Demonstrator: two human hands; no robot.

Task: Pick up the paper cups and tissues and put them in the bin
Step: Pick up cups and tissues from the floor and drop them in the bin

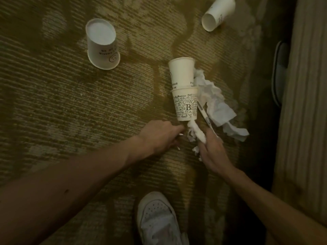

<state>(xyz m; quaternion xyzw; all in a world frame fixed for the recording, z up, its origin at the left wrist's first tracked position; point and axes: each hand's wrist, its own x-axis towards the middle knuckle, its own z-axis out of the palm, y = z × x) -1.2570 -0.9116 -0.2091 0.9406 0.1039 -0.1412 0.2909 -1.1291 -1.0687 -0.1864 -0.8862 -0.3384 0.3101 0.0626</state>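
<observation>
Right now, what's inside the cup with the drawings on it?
Another white paper cup is pushed into the printed cup through its mouth and sticks out. Anything deeper inside is hidden by the walls.

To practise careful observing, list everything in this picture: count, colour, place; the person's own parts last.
upside-down white paper cup: one, white, upper left carpet
tipped white paper cup: one, white, top right
nested white paper cups: two, nearer one black-printed, centre
crumpled white paper tissue: one, right of nested cups
small white tissue wad: one, between the hands
slim pale stick: one, beside printed cup
olive patterned carpet: one, underfoot
white shoe: one, bottom centre
left hand: one, by the wad
right hand: one, pinching the wad
</observation>
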